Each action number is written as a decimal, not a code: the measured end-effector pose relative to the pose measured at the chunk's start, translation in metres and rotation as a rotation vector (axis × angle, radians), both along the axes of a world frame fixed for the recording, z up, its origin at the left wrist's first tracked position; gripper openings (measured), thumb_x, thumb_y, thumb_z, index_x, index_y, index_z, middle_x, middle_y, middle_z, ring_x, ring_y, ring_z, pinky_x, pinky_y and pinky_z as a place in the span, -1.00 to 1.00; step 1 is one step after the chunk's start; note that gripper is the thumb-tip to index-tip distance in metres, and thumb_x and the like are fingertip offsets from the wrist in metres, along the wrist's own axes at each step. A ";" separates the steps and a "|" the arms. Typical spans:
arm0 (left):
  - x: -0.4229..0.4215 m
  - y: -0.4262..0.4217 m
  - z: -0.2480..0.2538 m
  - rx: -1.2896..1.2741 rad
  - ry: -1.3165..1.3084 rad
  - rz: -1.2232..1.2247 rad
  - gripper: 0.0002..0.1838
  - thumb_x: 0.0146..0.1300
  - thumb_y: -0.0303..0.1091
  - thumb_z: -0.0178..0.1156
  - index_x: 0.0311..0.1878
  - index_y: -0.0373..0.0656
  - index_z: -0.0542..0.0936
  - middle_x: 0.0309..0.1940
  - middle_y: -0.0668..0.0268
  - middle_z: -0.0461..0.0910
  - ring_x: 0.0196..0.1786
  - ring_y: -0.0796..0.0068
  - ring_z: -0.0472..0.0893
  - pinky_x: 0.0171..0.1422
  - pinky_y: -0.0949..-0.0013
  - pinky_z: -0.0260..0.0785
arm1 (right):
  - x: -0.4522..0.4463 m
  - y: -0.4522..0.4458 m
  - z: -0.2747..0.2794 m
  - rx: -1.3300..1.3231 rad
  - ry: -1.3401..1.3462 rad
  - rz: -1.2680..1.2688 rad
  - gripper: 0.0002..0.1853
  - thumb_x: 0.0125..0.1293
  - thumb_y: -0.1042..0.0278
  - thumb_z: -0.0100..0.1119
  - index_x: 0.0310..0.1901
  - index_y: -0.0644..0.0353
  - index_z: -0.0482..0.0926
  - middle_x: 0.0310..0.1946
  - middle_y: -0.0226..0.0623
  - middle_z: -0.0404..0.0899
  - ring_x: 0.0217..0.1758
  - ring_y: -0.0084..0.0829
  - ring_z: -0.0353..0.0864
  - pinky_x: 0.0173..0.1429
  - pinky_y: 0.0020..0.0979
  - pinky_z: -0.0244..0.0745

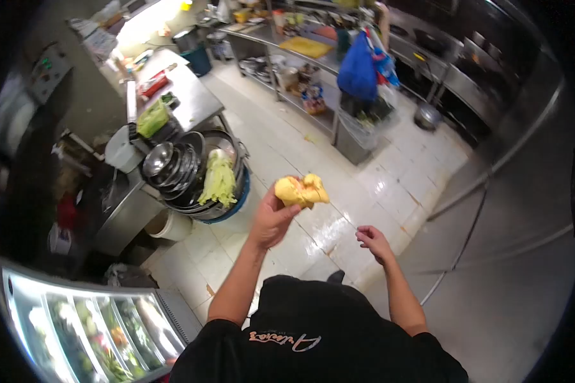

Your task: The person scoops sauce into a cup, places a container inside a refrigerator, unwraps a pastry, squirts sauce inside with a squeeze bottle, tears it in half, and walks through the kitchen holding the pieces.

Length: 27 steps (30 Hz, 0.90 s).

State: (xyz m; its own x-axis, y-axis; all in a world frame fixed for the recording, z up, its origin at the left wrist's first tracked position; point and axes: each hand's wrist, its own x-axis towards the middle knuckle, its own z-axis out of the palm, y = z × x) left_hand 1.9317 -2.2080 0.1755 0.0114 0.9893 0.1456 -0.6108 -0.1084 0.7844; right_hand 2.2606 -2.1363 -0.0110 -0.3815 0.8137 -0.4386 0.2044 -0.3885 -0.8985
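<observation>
My left hand (pixel 275 220) is closed around a lumpy yellow thing (pixel 301 190) that looks like a bunched cloth. It is held up in front of me over the tiled floor, and its exact kind cannot be made out. Lower and to the right, my right hand (pixel 374 242) hangs in the air with its fingers loosely bent and apart. Nothing shows in it. The stainless steel surface (pixel 492 293) lies on that hand's side.
Metal bowls (pixel 166 166) and lettuce (pixel 218 179) sit on a round container at left. A lit glass-front fridge (pixel 96 332) with vegetables stands lower left. Ahead are a steel worktable (pixel 262 35) and a lined bin (pixel 358 131). A pot (pixel 427 117) rests on the floor.
</observation>
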 end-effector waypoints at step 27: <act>0.039 -0.196 0.009 -0.091 0.162 0.797 -0.34 0.40 -0.48 0.35 0.49 -0.23 0.28 0.28 0.19 0.49 0.30 0.34 0.57 0.31 0.22 0.59 | -0.180 -0.075 0.242 0.673 0.334 0.965 -0.39 0.30 0.41 0.50 0.34 0.26 0.47 0.03 -0.33 0.63 0.08 -0.51 0.63 0.13 -0.38 0.60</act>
State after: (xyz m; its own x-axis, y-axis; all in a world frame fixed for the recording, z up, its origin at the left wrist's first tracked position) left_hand 1.9710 -2.4039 0.1843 -0.6861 0.7174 0.1209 -0.2558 -0.3935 0.8830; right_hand 2.0805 -2.2111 0.2308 -0.9673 0.1610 0.1962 -0.1281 0.3576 -0.9251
